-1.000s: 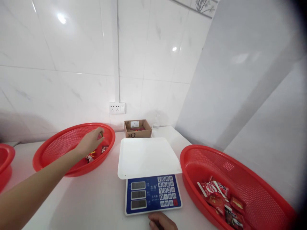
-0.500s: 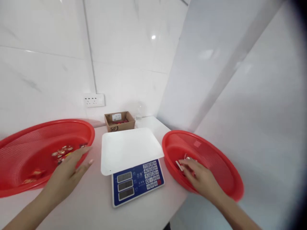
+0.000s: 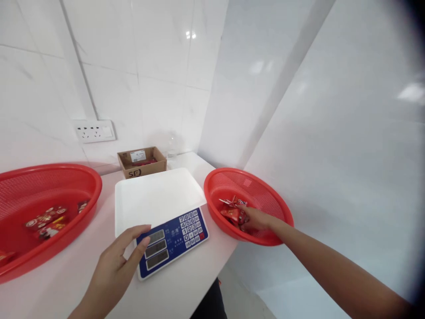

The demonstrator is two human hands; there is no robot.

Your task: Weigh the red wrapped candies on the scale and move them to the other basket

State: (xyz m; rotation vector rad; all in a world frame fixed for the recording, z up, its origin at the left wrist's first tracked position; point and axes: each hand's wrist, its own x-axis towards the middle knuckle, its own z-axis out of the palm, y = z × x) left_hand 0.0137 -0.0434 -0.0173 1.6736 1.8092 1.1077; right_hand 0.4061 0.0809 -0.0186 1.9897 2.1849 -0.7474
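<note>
My right hand (image 3: pixel 255 219) is down inside the right red basket (image 3: pixel 282 212), its fingers closed round a red packet (image 3: pixel 234 214). Other red and white wrappers lie beside that packet. My left hand (image 3: pixel 116 261) is over the front left corner of the white and blue scale (image 3: pixel 172 241), thumb and forefinger apart, holding nothing. The scale's white tray (image 3: pixel 156 195) bears nothing. In the left red basket (image 3: pixel 94 190) are several small red and brown packets (image 3: pixel 49 221).
Behind the scale stands a cardboard box (image 3: pixel 146 167) with red items inside, and a clear container (image 3: pixel 171 146) beside it. A wall socket (image 3: pixel 94 131) is at the back left. Walls border the table behind and on the right.
The view has turned to the right. My left hand has moved from beside the left basket to the scale's corner. My right hand has reached deeper into the right basket and closed on a packet.
</note>
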